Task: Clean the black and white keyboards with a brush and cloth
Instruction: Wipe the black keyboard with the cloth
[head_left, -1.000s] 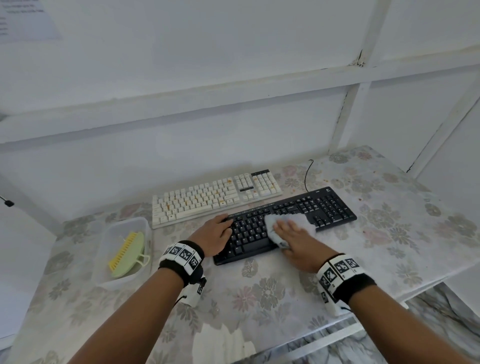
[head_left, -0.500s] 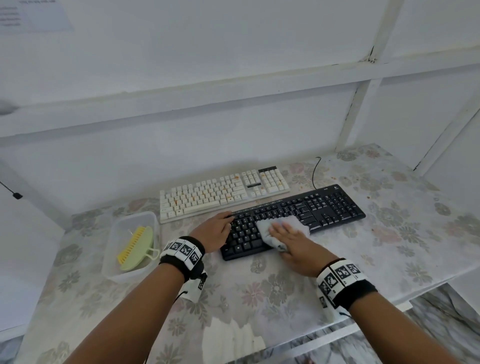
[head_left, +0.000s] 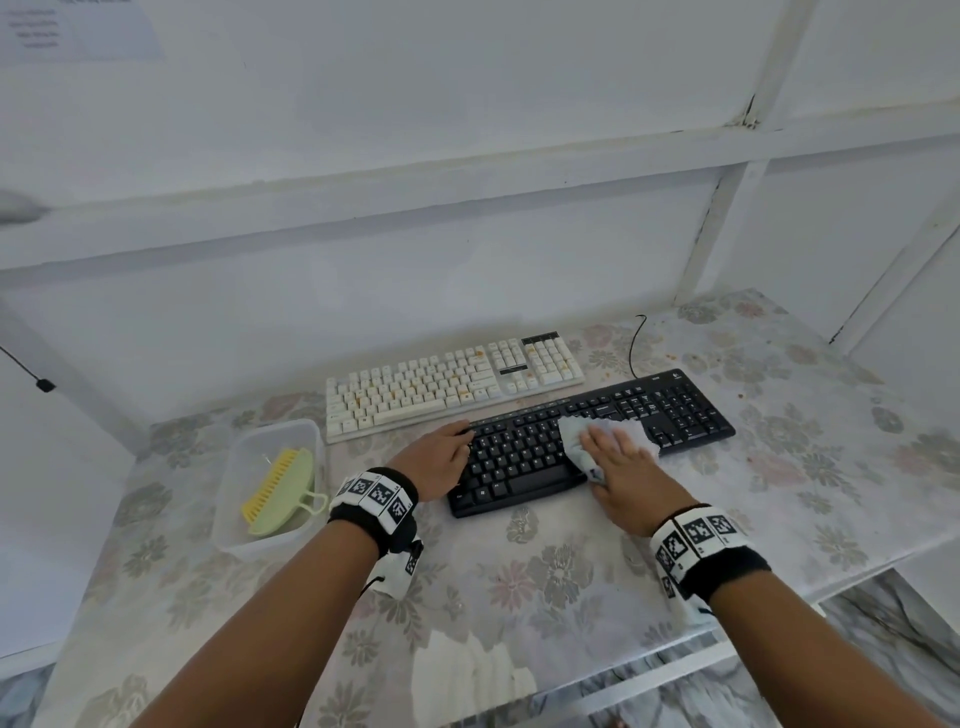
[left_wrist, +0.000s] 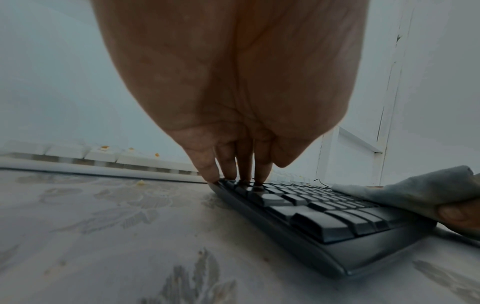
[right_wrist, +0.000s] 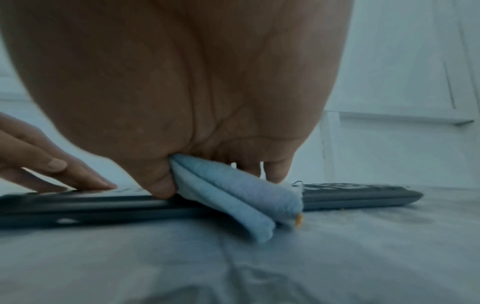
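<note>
Right hand (head_left: 623, 470) holds cloth (head_left: 631, 430) on black keyboard (head_left: 519, 460); corner logo (head_left: 676, 375) unreadable.

**Even cool light up top, murky wrists**

Head view: bright, flat, cool white light with faint shadows. The wall beams (head_left: 467, 176) bow toward the frame edges. Wrist views: dimmer, grainy, blue-grey. The palm of the left hand (left_wrist: 233, 92) looms close and out of focus. Motion blur smears the cloth (right_wrist: 233, 195) and black keyboard (right_wrist: 363, 195).

From my end this reads as a plain, makeshift work booth: white-painted panel walls (head_left: 415, 312) crossed by battens (head_left: 706, 239), a printed sheet (head_left: 83, 31) on the wall, a table (head_left: 571, 587) covered with flowered cloth, veined marble-look floor (head_left: 893, 649) below.
</note>
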